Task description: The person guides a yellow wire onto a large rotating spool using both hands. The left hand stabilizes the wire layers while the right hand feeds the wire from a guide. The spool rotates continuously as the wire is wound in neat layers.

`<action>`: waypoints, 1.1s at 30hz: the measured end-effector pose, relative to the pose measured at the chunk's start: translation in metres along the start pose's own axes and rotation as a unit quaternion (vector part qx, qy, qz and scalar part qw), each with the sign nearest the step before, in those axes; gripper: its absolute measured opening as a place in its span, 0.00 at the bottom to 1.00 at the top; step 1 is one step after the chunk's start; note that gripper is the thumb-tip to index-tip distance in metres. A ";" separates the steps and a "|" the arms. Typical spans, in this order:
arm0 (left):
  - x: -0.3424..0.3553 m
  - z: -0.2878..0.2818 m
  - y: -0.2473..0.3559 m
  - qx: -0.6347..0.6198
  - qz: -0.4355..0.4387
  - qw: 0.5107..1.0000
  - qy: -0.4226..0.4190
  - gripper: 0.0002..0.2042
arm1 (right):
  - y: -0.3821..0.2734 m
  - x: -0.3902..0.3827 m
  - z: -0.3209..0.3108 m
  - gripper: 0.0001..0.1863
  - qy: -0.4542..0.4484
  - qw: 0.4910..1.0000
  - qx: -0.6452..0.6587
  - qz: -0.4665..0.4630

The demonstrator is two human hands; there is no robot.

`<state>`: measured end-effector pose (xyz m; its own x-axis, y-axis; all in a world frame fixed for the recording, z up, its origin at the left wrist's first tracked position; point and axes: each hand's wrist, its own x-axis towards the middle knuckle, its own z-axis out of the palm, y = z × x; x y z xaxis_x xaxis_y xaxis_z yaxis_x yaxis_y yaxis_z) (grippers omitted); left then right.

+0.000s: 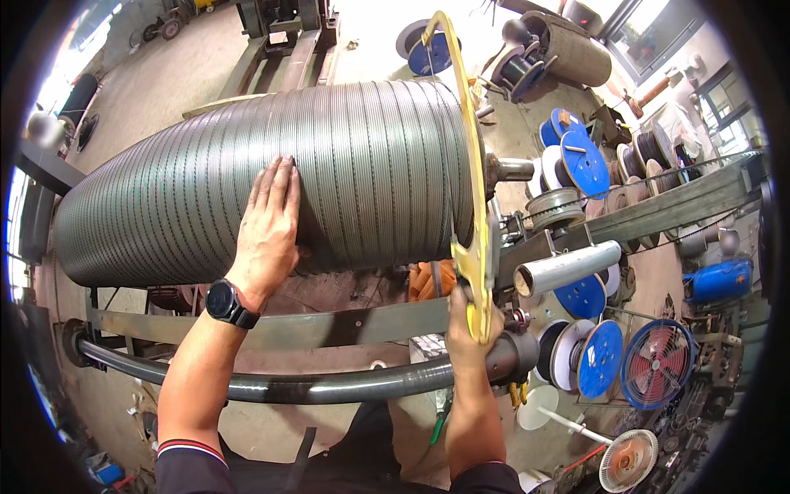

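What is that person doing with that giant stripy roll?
A person stands at a big drum wound tight with grey wire. Their left hand lies flat on the wound wire, a black watch on that wrist. Their right hand grips the lower edge of the yellow rim at the drum's end. A grey pipe runs across in front, and blue spools and a red fan sit on the right.

One head-worn fisheye camera looks steeply down, close over a ribbed drum (271,198) filling ten to one o'clock.
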<state>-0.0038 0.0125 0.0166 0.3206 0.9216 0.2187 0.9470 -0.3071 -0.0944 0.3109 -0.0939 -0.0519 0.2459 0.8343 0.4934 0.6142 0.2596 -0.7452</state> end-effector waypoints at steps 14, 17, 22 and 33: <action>-0.003 0.003 -0.007 -0.018 0.004 1.000 0.006 0.57 | -0.002 -0.038 -0.025 0.05 -0.034 0.999 -0.010 0.027; -0.002 0.007 -0.002 -0.017 0.005 1.000 0.017 0.57 | -0.006 -0.033 -0.021 0.05 -0.014 1.000 -0.025 0.001; -0.001 0.004 -0.002 -0.012 0.007 1.000 0.019 0.56 | -0.014 0.027 0.014 0.05 -0.002 0.996 0.062 0.068; -0.002 0.000 0.004 -0.052 0.002 0.999 -0.003 0.55 | -0.010 0.042 0.018 0.06 0.000 0.998 0.068 0.013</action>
<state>-0.0001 0.0097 0.0159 0.3251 0.9214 0.2130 0.9426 -0.3340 0.0059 0.3017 -0.0522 -0.0319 0.2612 0.8412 0.4735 0.5000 0.3017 -0.8118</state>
